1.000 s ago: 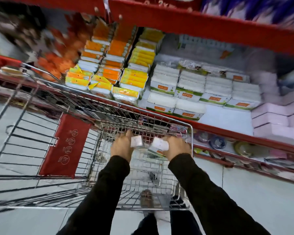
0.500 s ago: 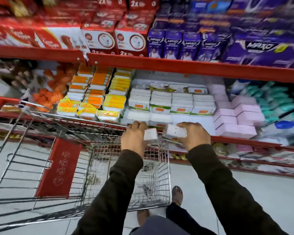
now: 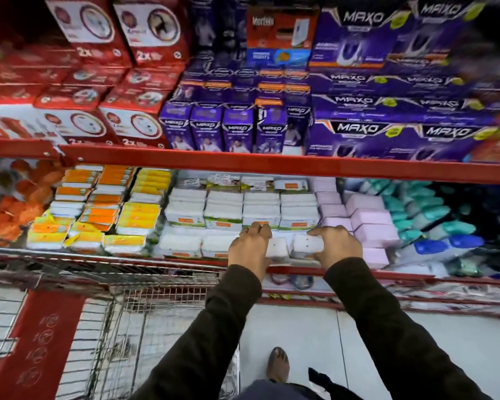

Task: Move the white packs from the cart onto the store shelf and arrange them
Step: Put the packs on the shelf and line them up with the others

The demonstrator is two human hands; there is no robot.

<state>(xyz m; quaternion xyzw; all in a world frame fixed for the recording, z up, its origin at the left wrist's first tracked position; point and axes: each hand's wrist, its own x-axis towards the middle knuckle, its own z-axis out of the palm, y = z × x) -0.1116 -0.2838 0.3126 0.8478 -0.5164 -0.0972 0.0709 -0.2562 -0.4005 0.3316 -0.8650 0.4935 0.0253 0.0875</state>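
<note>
My left hand grips one white pack and my right hand grips another white pack. Both packs sit side by side at the front edge of the red store shelf, to the right of a front row of white packs. Behind them stand stacked white packs with orange labels. The wire cart with a red panel is at the lower left, below the shelf edge; its inside is mostly out of sight.
Orange and yellow packs fill the shelf to the left, pink packs to the right, then teal and blue ones. Red and purple boxes crowd the shelf above. My foot stands on the white tiled floor.
Both hands lifted the two white packs out of the cart and carried them forward onto the shelf's front edge. The view tilted up toward the shelves.
</note>
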